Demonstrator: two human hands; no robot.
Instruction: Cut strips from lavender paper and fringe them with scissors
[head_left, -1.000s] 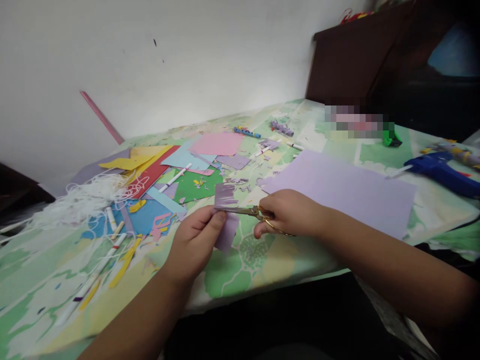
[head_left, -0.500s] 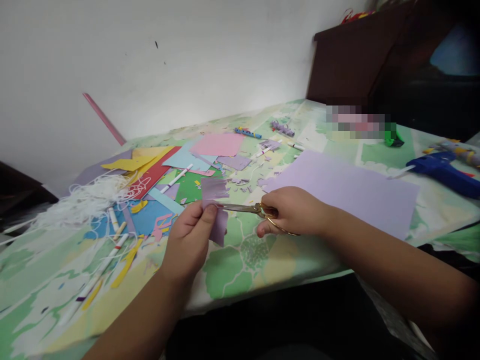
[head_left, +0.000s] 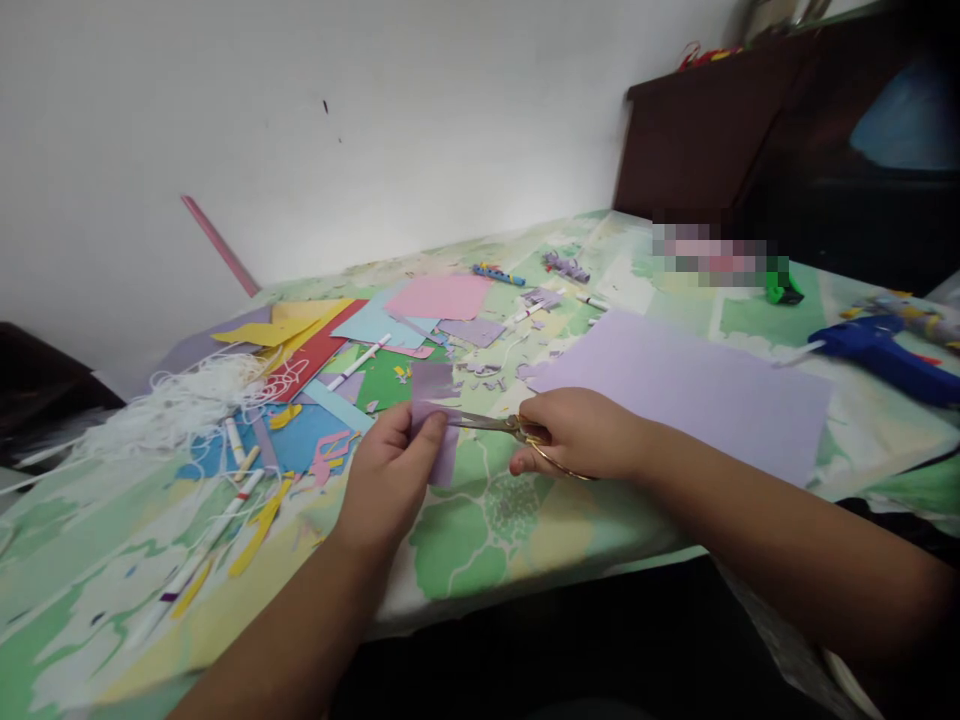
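Behind our green-and-cream patterned tablecloth (head_left: 480, 530) stands a plain white wall (head_left: 450, 130). Above the cloth, our left hand (head_left: 386, 470) pinches a small purple paper piece (head_left: 435, 381) with a ragged edge; our right hand (head_left: 589, 430) grips gold-handled metal scissors (head_left: 491, 423), blades reaching that paper, near a large lilac paper sheet (head_left: 697, 390).

Left hand (head_left: 390, 460) pinched, thumb (head_left: 430, 437) uppermost, left forearm (head_left: 300, 595) slanting from lower left; right hand (head_left: 589, 430) curled, right forearm (head_left: 757, 515) angled in from lower right.

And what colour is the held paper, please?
The held paper is light purple, clearest in the head view.
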